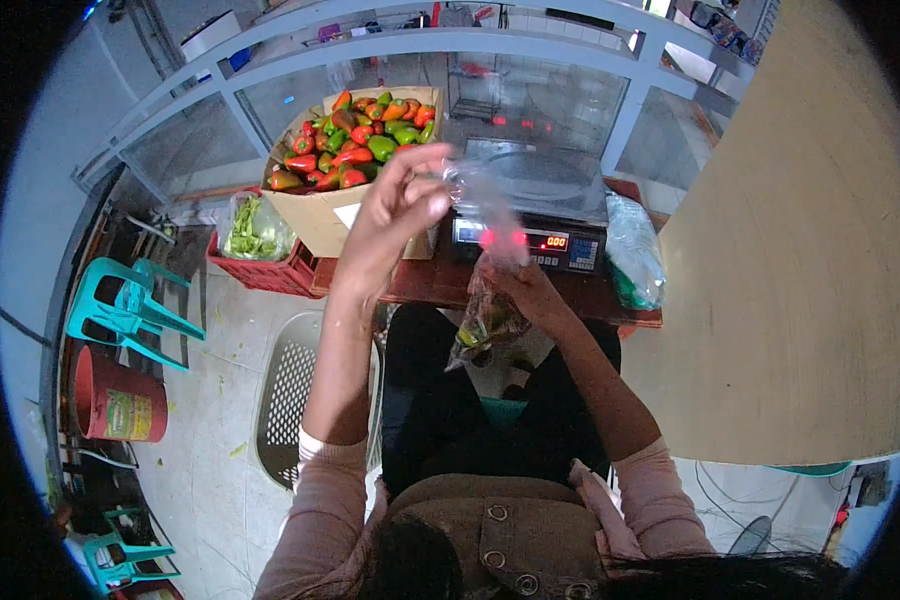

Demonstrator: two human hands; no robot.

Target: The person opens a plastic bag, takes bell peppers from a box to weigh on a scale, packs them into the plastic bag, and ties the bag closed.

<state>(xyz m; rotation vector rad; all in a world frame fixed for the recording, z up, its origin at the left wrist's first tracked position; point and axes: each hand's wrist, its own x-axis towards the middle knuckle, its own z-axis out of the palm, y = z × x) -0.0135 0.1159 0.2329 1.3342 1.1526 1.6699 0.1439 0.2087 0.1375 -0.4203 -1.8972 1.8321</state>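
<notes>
We have a clear plastic bag [478, 335] above our lap, just before the edge of the wooden table [410, 285]. Its filled lower part hangs down, thin, glossy and wrinkled, with yellow-green and darker contents too unclear to name; its upper part runs up as a blurred twist of film. Our right hand [525, 288] is closed around the bag's neck. Our left hand [395, 205] is raised, fingers curled, with the film's top end at the fingertips; we cannot tell whether they pinch it.

Behind the bag stands a black digital scale [580, 257], its display lit red, under a broad flat platform [560, 180]. Left of it, an open cardboard box [310, 222] is heaped with smooth, shiny bell peppers [355, 145] in red, green and orange. Beyond, a red plastic crate [270, 278] bears a clear bag of pale green vegetables [255, 238]. Right of the scale lies a crinkled, whitish translucent bag [633, 245], green showing through its lower side.

On the tiled floor to our left sits an oval beige basket [295, 385] with perforated walls; farther left are a round red bucket [120, 395] and a turquoise plastic stool [130, 300].
</notes>
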